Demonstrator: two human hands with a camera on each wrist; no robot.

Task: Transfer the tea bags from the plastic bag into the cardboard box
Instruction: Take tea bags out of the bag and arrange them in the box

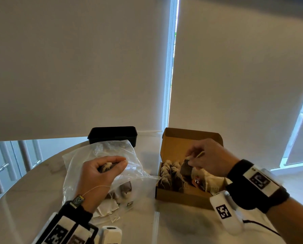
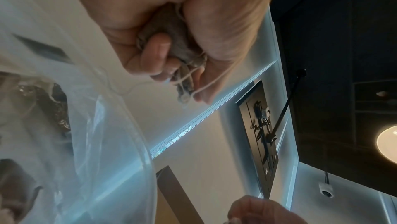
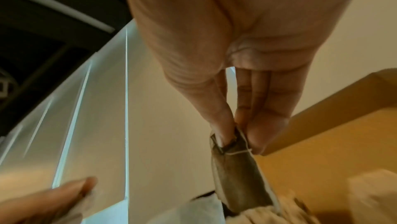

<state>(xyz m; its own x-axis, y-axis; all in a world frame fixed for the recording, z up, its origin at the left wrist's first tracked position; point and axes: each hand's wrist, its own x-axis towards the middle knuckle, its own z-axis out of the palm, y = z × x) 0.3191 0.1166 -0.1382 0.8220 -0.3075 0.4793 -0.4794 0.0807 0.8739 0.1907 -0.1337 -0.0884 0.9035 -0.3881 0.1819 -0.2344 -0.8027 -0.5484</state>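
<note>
- My left hand (image 1: 101, 175) grips a tea bag (image 1: 107, 167) above the plastic bag (image 1: 129, 155).
- My right hand (image 1: 208, 155) pinches a second tea bag (image 1: 186, 169) over the cardboard box (image 1: 178, 196).

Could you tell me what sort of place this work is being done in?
Probably a home or flat, not a workshop: a round pale table stands by tall windows with roller blinds, and a ceiling lamp glows overhead. That is only a guess.

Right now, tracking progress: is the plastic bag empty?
Not empty. Several brown tea bags still lie inside the clear plastic bag.
</note>
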